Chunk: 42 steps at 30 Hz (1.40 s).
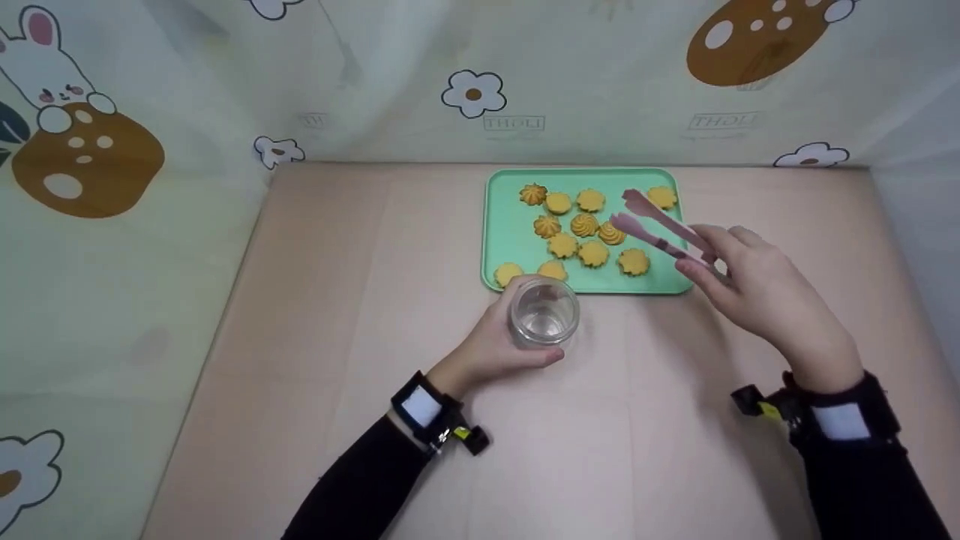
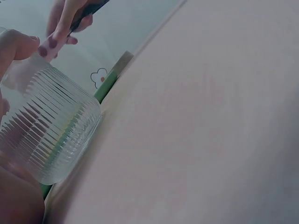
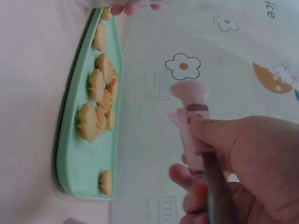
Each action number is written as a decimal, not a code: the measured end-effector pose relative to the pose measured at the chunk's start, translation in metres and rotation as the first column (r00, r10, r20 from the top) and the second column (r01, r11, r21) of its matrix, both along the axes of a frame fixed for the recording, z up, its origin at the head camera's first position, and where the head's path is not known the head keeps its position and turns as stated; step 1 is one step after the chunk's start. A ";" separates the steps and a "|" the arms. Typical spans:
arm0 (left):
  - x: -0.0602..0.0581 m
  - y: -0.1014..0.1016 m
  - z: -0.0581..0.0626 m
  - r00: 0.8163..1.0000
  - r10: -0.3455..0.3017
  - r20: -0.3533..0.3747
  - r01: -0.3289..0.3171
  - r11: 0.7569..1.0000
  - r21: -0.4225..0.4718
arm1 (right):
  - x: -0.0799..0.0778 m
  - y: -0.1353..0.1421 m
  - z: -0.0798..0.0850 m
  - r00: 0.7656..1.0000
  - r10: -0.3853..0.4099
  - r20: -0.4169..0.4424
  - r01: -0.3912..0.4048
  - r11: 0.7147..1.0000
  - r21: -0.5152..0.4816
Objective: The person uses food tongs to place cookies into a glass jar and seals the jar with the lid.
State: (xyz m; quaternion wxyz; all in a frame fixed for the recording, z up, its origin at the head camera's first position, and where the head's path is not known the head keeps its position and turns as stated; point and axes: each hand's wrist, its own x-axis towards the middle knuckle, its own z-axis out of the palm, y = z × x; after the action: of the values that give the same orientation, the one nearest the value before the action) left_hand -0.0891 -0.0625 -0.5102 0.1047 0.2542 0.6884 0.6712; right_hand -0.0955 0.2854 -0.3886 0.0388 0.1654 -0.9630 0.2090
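Observation:
In the head view, my left hand [image 1: 499,337] grips a clear glass jar [image 1: 545,313] at the tray's front edge. Its ribbed wall shows in the left wrist view, and nothing is seen inside it. My right hand [image 1: 772,292] holds pink tongs [image 1: 660,225] between thumb and fingers, above the right side of the green tray [image 1: 660,281]. The tong tips stand apart with nothing plainly between them. Several golden cookies [image 1: 593,253] lie on the tray, some with swirled tops. One cookie [image 1: 611,232] is partly covered by the tongs, and the jar hand overlaps the front-left cookies.
A pale pinkish table [image 1: 337,300] carries the tray near its back edge. Behind and beside it hangs a light curtain [image 1: 375,90] printed with flowers and rabbits. A dark wrist strap with a small camera [image 1: 825,412] is worn on each arm.

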 end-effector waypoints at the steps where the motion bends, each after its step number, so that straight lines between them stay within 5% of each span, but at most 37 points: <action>1: 0.000 0.000 0.000 1.000 -0.001 0.003 0.001 1.000 0.000 | -0.006 -0.002 -0.001 1.000 -0.019 0.012 0.019 1.000 -0.002; 7: 0.001 -0.003 0.000 1.000 0.006 0.002 -0.007 1.000 0.008 | -0.036 -0.011 -0.011 0.989 -0.133 0.059 0.134 0.991 -0.001; 15: 0.001 -0.003 0.000 1.000 -0.001 -0.008 0.001 1.000 0.000 | -0.064 0.007 -0.030 0.947 -0.283 0.152 0.286 0.958 0.004; 22: 0.000 0.000 0.000 1.000 -0.011 -0.012 0.011 1.000 -0.001 | -0.066 0.023 -0.034 0.899 -0.352 0.259 0.364 0.931 0.002; 42: -0.001 0.000 -0.001 1.000 -0.022 -0.015 0.023 1.000 0.019 | -0.065 0.022 -0.050 0.901 -0.358 0.244 0.369 0.930 0.004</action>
State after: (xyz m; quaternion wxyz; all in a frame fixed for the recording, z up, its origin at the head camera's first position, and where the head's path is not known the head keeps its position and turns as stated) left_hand -0.0899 -0.0622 -0.5114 0.1047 0.2679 0.6799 0.6745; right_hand -0.1602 0.3073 -0.4388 -0.0364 -0.0444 -0.9698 0.2369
